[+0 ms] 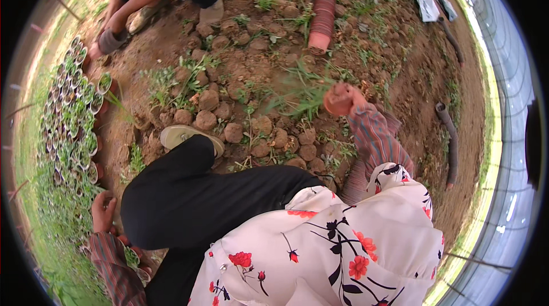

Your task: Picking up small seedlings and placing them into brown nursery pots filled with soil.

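Note:
My right hand [355,95] is out over the bare ground, closed around a small reddish-brown plant pot [332,104]. Blurred grass-like green leaves [302,96] spread out just left of the pot; I cannot tell whether they grow from it or from the soil. At the far left my left hand [103,213] is low beside a dense bed of potted seedlings [70,104], its fingers curled. Whether it holds anything is unclear. Many round, pot-shaped soil clods [206,120] lie on the ground in front of my shoe [193,136].
A long stack of nested reddish pots [322,10] lies ahead; another stack [355,181] lies under my right forearm. Dark tube-like stacks [449,143] line the right side near plastic sheeting [510,134]. A crouching co-worker's hand [95,50] reaches to the seedling pots at upper left.

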The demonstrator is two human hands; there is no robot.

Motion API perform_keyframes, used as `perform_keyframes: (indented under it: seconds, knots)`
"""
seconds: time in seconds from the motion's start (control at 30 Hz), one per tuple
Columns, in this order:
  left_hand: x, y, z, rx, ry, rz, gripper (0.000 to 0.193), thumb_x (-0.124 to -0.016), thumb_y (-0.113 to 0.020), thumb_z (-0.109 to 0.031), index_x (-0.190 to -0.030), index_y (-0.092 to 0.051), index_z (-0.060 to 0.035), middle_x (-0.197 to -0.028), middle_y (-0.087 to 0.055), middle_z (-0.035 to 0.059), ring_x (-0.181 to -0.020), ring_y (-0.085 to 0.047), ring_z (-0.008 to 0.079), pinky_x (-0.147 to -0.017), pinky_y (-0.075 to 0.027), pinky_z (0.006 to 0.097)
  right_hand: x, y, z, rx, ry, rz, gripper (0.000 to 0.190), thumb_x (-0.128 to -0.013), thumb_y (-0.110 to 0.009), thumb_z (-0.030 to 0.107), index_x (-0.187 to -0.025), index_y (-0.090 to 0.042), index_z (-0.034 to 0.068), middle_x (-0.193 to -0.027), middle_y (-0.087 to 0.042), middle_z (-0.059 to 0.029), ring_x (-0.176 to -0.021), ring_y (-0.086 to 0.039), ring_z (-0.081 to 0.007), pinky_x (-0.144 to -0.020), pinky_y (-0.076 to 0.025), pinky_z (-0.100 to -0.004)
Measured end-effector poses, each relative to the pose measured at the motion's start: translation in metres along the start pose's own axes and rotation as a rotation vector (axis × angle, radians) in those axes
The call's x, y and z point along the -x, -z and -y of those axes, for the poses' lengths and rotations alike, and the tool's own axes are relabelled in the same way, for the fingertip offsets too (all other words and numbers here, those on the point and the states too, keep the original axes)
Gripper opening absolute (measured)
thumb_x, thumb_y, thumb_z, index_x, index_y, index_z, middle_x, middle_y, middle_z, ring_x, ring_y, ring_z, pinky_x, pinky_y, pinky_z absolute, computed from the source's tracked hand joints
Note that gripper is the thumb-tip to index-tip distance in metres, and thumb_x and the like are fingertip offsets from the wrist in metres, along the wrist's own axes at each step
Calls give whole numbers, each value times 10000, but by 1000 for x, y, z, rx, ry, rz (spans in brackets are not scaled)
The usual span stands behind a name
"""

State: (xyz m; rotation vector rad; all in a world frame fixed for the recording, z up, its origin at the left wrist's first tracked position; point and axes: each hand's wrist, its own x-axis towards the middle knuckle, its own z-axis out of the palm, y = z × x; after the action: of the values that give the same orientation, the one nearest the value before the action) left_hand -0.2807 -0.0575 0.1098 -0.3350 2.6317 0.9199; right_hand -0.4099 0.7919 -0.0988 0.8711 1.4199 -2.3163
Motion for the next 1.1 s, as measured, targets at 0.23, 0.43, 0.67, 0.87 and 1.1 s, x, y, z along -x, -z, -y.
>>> perform_keyframes:
  seconds: [0.23,0.43,0.67,0.87,1.1]
  knots:
    - [23,-6,34,-123,-39,-56,285,-775,-663,-157,-997,-599,9,-928,-610,156,-861,-594,279,-768,-472,358,55,-113,65,15,-111,737,340,-969,-417,167,-1287,-439,49,-1189,-519,-68,-1042,-544,-221,-920,-444,-324]
    - [36,-29,36,-271,-151,31,287,-776,-654,-245,-955,-587,-31,-904,-585,163,-869,-570,360,-753,-461,434,29,-356,42,225,-311,693,432,-917,-525,208,-1271,-451,-28,-1199,-564,-108,-1093,-552,-240,-968,-429,-365]
    - [33,-50,64,-102,-118,156,315,-777,-655,-256,-1010,-598,-53,-922,-593,164,-867,-586,348,-751,-465,431,39,-618,-67,742,-268,1129,304,-940,-487,196,-1125,-513,-43,-1021,-619,-100,-877,-621,-165,-791,-521,-306]
    - [-4,-74,173,-69,148,-57,423,-778,-641,-230,-1149,-521,-67,-965,-601,195,-878,-597,354,-766,-474,433,26,-679,-168,838,-348,1240,300,-966,-431,247,-1006,-553,-25,-944,-626,-107,-778,-610,-169,-730,-519,-310]
    - [-164,-64,290,1,380,-803,425,-757,-668,-199,-1131,-525,-56,-811,-622,137,-741,-615,299,-691,-479,398,1,-642,-185,1051,-350,868,300,-885,-570,221,-1059,-555,-23,-911,-627,-76,-816,-598,-130,-728,-486,-254]
